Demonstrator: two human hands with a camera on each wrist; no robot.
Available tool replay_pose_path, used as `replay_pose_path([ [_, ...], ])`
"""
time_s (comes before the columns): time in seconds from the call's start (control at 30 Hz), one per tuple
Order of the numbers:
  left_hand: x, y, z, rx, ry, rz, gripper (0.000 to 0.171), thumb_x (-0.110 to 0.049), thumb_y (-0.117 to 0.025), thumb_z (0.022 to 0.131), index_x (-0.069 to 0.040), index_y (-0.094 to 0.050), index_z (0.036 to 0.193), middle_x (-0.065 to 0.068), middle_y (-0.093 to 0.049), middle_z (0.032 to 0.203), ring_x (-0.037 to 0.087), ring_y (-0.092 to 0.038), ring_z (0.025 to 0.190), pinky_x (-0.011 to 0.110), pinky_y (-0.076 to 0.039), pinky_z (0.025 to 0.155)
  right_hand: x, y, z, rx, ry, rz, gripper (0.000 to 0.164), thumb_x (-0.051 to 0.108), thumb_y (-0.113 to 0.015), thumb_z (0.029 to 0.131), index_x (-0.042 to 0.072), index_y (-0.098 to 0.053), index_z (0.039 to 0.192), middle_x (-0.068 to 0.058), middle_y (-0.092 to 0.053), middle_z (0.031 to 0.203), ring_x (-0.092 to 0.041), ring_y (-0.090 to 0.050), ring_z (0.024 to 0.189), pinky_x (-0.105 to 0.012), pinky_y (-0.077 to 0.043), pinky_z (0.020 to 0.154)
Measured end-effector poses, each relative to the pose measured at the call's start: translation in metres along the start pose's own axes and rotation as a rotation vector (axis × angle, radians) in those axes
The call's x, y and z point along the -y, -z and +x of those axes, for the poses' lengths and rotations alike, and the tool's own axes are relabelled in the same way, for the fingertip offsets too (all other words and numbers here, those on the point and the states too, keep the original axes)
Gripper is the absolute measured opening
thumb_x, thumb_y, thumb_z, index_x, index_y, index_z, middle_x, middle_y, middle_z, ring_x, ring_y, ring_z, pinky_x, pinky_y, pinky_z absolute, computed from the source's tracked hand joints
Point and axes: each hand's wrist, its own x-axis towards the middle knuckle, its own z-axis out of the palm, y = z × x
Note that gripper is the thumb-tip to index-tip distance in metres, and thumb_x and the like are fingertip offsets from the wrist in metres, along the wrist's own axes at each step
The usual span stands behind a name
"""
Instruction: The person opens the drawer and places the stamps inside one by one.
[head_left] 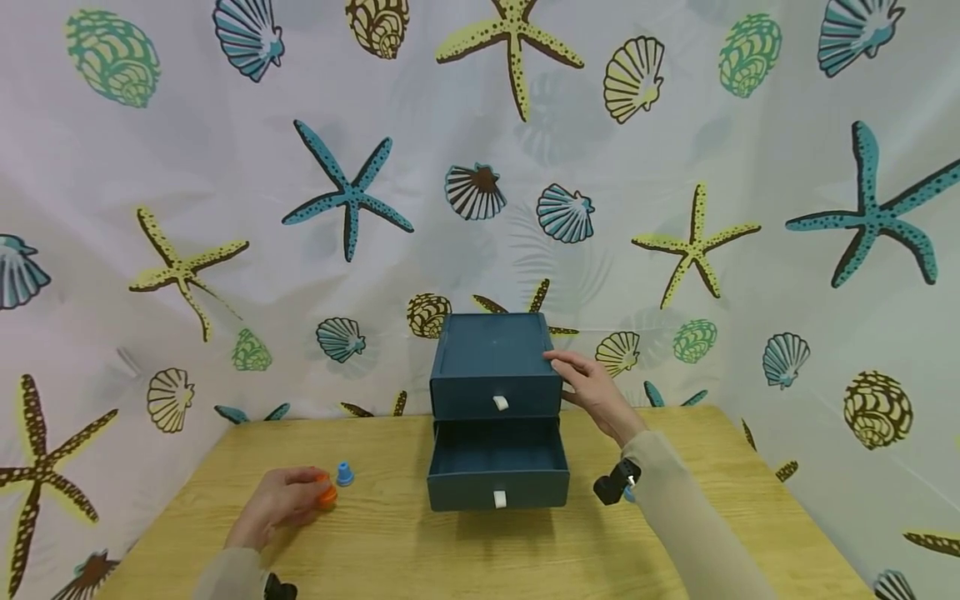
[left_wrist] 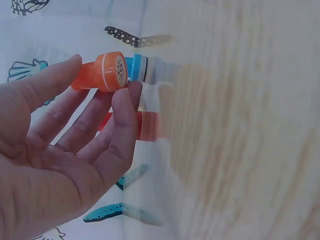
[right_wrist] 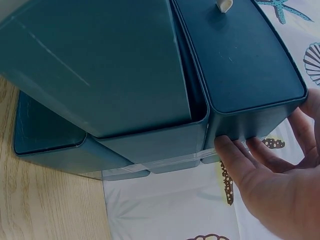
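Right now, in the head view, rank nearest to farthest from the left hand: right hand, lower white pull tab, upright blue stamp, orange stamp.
1. Orange stamp: held in the left hand.
2. Upright blue stamp: just beyond, on the table.
3. Lower white pull tab: on the open drawer.
4. Right hand: farthest, at the upper drawer.

A shell-and-starfish-patterned cloth hangs behind the wooden table.

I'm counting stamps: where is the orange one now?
In the left wrist view, the orange stamp is at upper left, held by the left hand, a blue stamp partly behind it.
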Motion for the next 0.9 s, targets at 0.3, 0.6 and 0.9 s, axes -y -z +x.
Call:
replay_pose_path([
  [0.3,-0.021,-0.018,-0.007,0.039,-0.067,-0.037,0.056,-0.026,-0.066,0.095,0.005,-0.049,0.139,0.007,-0.070,0.109,0.020,-0.070,0.093,0.039,-0.059,0.082,-0.001,0.004,0.000,-0.003,-0.004,0.000,0.042,0.029,-0.049,0.104,0.010,-0.051,0.142,-0.010,-0.033,0.157,-0.032,-0.029,0.147,-0.057,-0.034,0.112],
  [0.6,-0.033,-0.033,-0.015,0.078,-0.111,-0.115,0.049,-0.021,-0.066,0.095,-0.001,-0.053,0.138,0.009,-0.066,0.122,0.014,-0.067,0.098,0.039,-0.057,0.086,-0.002,0.001,0.003,0.006,-0.004,-0.001,0.042,0.028,-0.049,0.104,0.010,-0.052,0.142,-0.011,-0.033,0.157,-0.032,-0.029,0.147,-0.057,-0.035,0.112],
  [0.9,-0.047,-0.060,-0.018,0.048,-0.202,-0.088,0.048,-0.022,-0.066,0.095,-0.005,-0.054,0.138,0.018,-0.058,0.133,0.014,-0.065,0.101,0.038,-0.056,0.085,0.001,0.001,0.001,0.006,0.001,0.000,0.041,0.027,-0.049,0.105,0.010,-0.052,0.141,-0.010,-0.033,0.157,-0.032,-0.030,0.146,-0.057,-0.035,0.112],
])
